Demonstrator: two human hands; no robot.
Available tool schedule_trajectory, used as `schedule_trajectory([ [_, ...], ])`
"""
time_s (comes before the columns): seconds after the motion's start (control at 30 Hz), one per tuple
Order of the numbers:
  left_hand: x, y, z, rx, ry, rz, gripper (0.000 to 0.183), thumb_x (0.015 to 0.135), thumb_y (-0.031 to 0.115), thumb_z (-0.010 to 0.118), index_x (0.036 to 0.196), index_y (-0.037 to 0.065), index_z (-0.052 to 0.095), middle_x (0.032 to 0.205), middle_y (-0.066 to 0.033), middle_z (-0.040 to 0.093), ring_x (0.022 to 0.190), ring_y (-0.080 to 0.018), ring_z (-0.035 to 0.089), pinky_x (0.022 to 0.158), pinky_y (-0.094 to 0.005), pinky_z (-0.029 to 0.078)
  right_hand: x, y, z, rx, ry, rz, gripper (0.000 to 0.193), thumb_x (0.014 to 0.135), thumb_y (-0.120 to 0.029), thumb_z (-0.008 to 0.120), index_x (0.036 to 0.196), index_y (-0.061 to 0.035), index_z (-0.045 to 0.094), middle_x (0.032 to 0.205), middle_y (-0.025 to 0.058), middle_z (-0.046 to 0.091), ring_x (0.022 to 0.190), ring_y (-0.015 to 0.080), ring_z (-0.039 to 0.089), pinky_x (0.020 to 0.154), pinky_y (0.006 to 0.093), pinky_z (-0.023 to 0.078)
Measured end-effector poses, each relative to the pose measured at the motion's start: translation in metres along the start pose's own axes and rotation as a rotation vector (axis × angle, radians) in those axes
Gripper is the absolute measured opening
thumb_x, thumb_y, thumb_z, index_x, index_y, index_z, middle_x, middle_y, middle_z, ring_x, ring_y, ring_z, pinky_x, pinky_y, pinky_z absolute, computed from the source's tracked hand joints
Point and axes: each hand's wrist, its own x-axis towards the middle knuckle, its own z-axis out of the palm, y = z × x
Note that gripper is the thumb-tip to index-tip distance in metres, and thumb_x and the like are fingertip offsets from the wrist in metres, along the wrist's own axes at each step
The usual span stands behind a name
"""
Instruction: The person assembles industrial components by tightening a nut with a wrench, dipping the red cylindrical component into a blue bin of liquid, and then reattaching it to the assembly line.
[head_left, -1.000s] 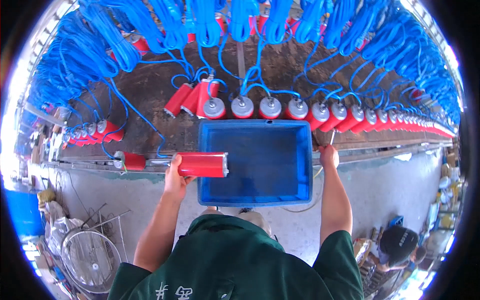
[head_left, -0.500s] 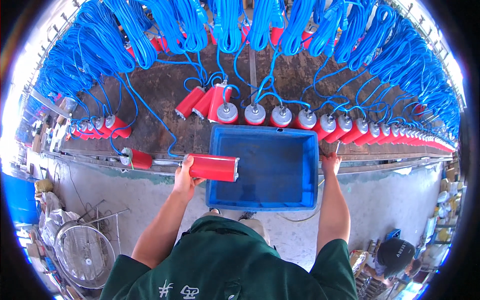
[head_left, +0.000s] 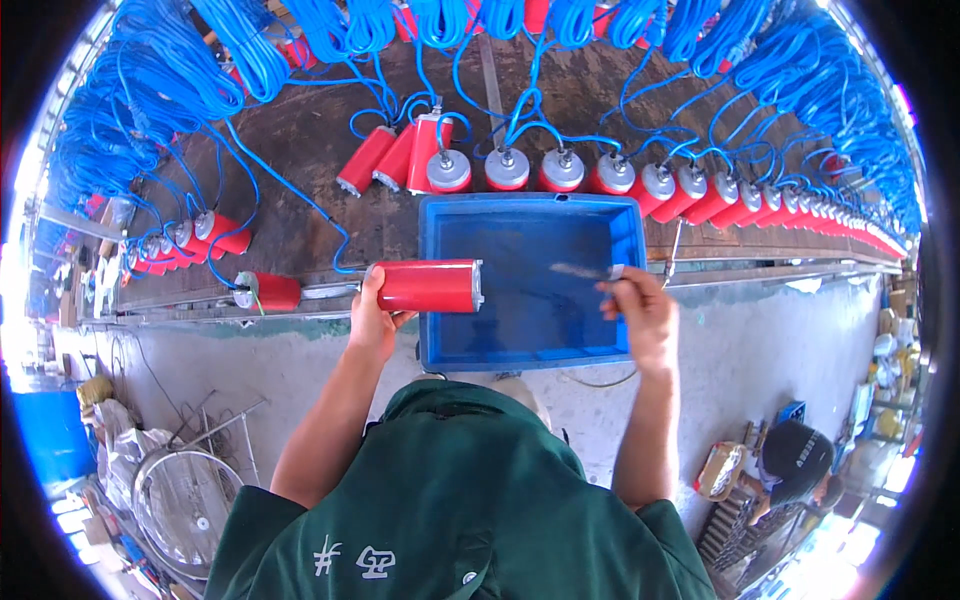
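Observation:
My left hand (head_left: 372, 325) is closed round the near end of a red cylinder with metal end caps (head_left: 428, 286), held level over the left side of a blue plastic bin (head_left: 432, 345). A blue cable runs from the table toward the cylinder's left end. Over the bin's right side, my right hand (head_left: 648, 315) pinches a thin, pointed tool (head_left: 580, 271). Its tip points left toward the cylinder and is smeared by motion, so its exact kind cannot be told. A gap separates the tip from the cylinder.
More red cylinders (head_left: 507, 170) with blue cables stand along the table (head_left: 310, 130); one (head_left: 268, 291) lies at its front edge. Coiled blue cables (head_left: 240, 55) hang behind. A metal piece (head_left: 672, 258) hangs right of the bin. Another person (head_left: 795, 460) is at lower right.
My right hand has come from the table edge right of the bin to above the bin, now with the thin tool. The left hand still holds the red cylinder. The view has shifted slightly.

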Motion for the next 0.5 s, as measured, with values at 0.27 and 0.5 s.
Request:
schedule_trajectory([
  [0.27,0.004,-0.001,-0.01,-0.021,-0.059,-0.004,0.057,0.105,0.058,0.053,0.137,0.011,0.057,0.131,-0.012,0.071,0.119,-0.0274,0.07,0.101,-0.045,0.057,-0.011,0.024,0.064,0.054,-0.222,-0.105,0.014,0.104,-0.002,0.062,0.118,0.0003,0.066,0.093,0.0073,0.073,0.078,0.0124,0.067,0.069,0.0266,0.053],
  [0.5,0.001,0.003,-0.005,-0.007,-0.059,-0.001,0.058,0.105,0.058,0.053,0.137,0.01,0.057,0.131,-0.0127,0.071,0.12,-0.028,0.07,0.101,-0.0454,0.058,-0.003,0.03,0.073,0.048,-0.237,-0.13,0.014,0.104,-0.003,0.062,0.117,0.0004,0.067,0.089,0.0068,0.071,0.078,0.0129,0.068,0.07,0.0271,0.054],
])
